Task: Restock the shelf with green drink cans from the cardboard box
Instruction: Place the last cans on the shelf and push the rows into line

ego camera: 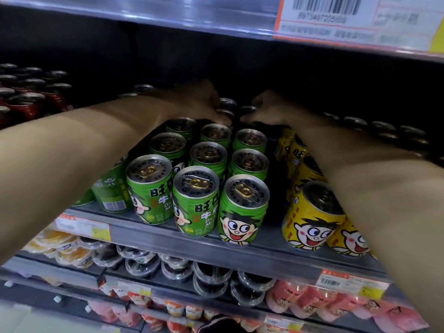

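Several green drink cans (195, 203) with a cartoon face stand in rows on the grey shelf (216, 243). Both my arms reach deep into the shelf over them. My left hand (201, 102) rests on the tops of cans at the dark back of the rows, fingers curled down around them. My right hand (269, 109) lies beside it on the back cans, fingers bent toward the left hand. Which can each hand grips is lost in the shadow. The cardboard box is out of view.
Yellow cans (312, 219) of the same brand stand right of the green rows, under my right forearm. Red cans (26, 99) fill the far left. A shelf edge with a price label (336, 18) hangs close overhead. Lower shelves hold jelly cups (211, 277) and pink packs (312, 301).
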Demonstrator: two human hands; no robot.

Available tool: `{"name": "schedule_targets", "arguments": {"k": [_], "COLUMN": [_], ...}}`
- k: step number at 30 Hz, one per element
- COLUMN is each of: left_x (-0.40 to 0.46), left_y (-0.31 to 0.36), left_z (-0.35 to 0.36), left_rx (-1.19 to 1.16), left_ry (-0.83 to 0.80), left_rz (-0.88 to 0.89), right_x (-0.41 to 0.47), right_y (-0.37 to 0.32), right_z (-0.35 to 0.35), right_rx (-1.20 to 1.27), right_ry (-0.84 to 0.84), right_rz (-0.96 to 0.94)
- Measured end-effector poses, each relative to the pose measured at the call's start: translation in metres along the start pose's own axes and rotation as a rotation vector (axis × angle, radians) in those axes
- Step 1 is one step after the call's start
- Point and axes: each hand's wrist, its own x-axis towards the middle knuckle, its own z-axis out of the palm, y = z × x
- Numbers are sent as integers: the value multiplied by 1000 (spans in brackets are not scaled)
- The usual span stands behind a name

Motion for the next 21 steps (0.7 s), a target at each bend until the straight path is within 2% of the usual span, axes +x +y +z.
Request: {"name": "schedule_targets", "arguments": {"k": [4,11,13,21], "left_x": [8,21,25,29], "left_y": [-2,-11,-13,-13], "left_z": [1,7,9,7], "left_rx": [24,-75,-102,-108], "left_ry": [-23,-23,13,-42], "left_rz": [1,-72,-92,-69], "right_x": [4,12,12,-2], "right_y": [1,-3,-5,-2], "right_z": [8,12,9,-13], "right_rx": [64,138,129,92], "right_ry": [29,28,-8,-149], "right_rz": [35,107,105,75]}}
